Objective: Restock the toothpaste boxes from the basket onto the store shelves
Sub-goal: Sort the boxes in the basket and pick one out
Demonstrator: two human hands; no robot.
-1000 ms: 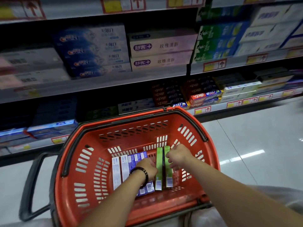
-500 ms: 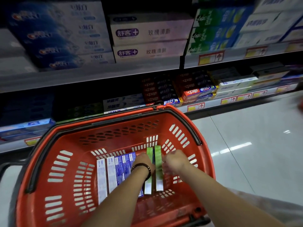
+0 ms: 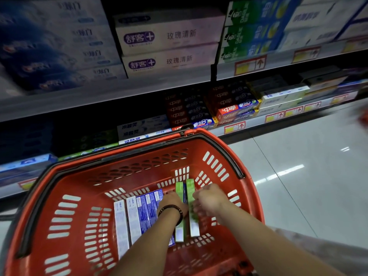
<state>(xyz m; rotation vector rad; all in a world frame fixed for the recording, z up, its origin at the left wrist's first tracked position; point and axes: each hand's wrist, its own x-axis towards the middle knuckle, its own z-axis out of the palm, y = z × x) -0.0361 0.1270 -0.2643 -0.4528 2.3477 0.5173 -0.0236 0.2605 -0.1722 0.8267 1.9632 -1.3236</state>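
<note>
Here, we face the stocked shelves [image 3: 99, 100] on the far side, with the red basket [image 3: 79, 188] near us. On its floor lie blue-and-white boxes [image 3: 137, 216], left of 2 green boxes [image 3: 179, 189]. Our left hand [image 3: 172, 202] and right hand [image 3: 209, 198] each curl fingers round 1.

Two green toothpaste boxes [image 3: 179, 189] stand on edge beside a row of blue-and-white boxes [image 3: 133, 218] inside the red basket [image 3: 83, 182].

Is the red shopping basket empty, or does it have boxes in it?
Not empty: the red plastic basket holds two green toothpaste boxes and several blue-and-white boxes lying on its floor.
</note>
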